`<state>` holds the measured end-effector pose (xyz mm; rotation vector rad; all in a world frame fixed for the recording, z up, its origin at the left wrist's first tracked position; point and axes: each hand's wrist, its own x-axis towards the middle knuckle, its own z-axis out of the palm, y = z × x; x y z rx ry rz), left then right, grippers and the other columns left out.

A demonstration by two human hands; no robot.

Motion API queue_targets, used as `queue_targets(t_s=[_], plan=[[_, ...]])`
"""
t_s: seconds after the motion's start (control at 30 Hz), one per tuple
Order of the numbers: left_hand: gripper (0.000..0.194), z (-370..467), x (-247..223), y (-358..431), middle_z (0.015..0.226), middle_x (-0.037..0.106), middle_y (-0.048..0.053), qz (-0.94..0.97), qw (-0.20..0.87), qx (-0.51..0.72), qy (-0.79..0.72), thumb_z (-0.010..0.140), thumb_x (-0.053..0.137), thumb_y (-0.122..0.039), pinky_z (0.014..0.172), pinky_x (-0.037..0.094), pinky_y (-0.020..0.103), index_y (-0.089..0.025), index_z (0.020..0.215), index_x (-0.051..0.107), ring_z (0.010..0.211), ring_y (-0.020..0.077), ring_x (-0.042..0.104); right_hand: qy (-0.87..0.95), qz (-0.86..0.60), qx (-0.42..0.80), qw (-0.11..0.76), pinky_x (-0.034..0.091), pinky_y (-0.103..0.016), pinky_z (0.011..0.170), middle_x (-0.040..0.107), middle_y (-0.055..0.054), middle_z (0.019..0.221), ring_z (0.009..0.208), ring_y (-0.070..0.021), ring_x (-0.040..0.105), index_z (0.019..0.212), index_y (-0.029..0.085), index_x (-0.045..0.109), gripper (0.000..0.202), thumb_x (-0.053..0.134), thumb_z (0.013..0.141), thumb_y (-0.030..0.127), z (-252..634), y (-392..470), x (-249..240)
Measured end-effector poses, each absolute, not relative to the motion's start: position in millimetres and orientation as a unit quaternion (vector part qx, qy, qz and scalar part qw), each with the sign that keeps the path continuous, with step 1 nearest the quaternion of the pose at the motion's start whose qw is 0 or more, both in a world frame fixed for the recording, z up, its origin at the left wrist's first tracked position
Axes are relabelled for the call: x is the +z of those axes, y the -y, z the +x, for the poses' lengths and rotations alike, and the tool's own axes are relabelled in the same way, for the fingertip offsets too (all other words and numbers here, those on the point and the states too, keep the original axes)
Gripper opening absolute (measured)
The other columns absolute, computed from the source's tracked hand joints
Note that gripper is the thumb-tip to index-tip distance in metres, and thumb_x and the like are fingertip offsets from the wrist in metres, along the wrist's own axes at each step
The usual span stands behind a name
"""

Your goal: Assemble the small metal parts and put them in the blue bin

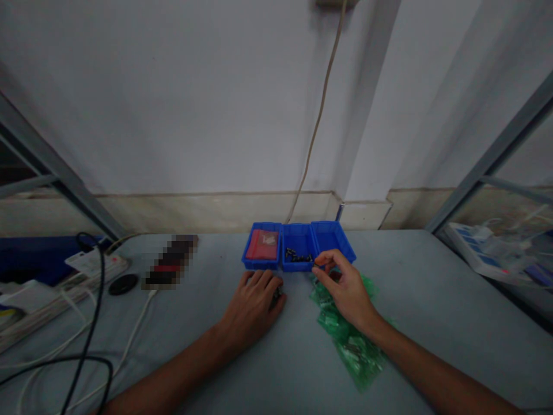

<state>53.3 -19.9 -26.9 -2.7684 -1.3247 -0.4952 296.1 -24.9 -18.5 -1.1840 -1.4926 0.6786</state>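
Note:
My left hand [258, 300] rests on the table, fingers curled over a few small dark, shiny screws [276, 293] that show partly beside the thumb. At the front of the blue bins, my right hand [343, 285] is closed in a pinch, thumb and forefinger together; anything between them is too small to make out. The middle blue bin [298, 230] holds several black screws [291, 253]. In the left blue bin [250, 264] lies a red packet [262, 246]. The right blue bin [330, 233] stands beside them. Green plastic bags [334, 323] with metal pieces lie under my right hand.
A phone-like, blurred-out object [170, 262] with a white cable [138, 323] lies at the left. Near it are a round black disc [123, 284], a power strip [38, 314] and black cables [97, 288]. Another power strip [475, 253] sits at the right edge.

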Motion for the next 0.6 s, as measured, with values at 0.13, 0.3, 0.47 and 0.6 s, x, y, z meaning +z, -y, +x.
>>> queue_targets(t_s=[0.13,0.3,0.47,0.6], plan=[[0.018,49.3,-27.1,17.7,0.114,0.070,0.005,-0.897,0.007,-0.143,0.418,0.102,0.070,-0.030,0.100,0.041,0.047,-0.022,0.116,0.065,0.108,0.0279,0.063,0.625,-0.492,0.285,0.535,0.048,-0.033,0.076,0.068,-0.004,0.099,0.087,-0.0216,0.061,0.105,0.024,0.067,0.011,0.070,0.096,0.030,295.5,25.3,-17.8],[0.020,46.3,-27.5,14.6,0.112,0.071,0.003,-0.896,-0.011,-0.141,0.421,0.100,0.075,-0.032,0.100,0.039,0.045,-0.021,0.112,0.064,0.106,0.0269,0.064,0.618,-0.488,0.291,0.543,0.048,-0.033,0.077,0.067,-0.003,0.098,0.087,-0.0213,0.061,0.105,0.024,0.067,0.012,0.070,0.097,0.032,296.4,24.3,-17.4],[0.015,46.3,-28.4,13.9,0.109,0.071,0.002,-0.895,-0.014,-0.149,0.420,0.100,0.074,-0.030,0.098,0.040,0.044,-0.021,0.108,0.065,0.104,0.0260,0.064,0.614,-0.490,0.301,0.541,0.049,-0.033,0.078,0.067,-0.003,0.096,0.087,-0.0210,0.062,0.106,0.024,0.067,0.013,0.069,0.098,0.034,296.1,25.4,-16.5],[0.015,46.3,-28.9,13.4,0.108,0.071,0.003,-0.894,-0.011,-0.149,0.422,0.102,0.071,-0.035,0.097,0.041,0.043,-0.021,0.105,0.066,0.102,0.0255,0.064,0.617,-0.485,0.308,0.537,0.049,-0.033,0.077,0.067,-0.003,0.095,0.087,-0.0211,0.062,0.107,0.024,0.068,0.014,0.068,0.099,0.035,295.6,26.8,-16.4]])
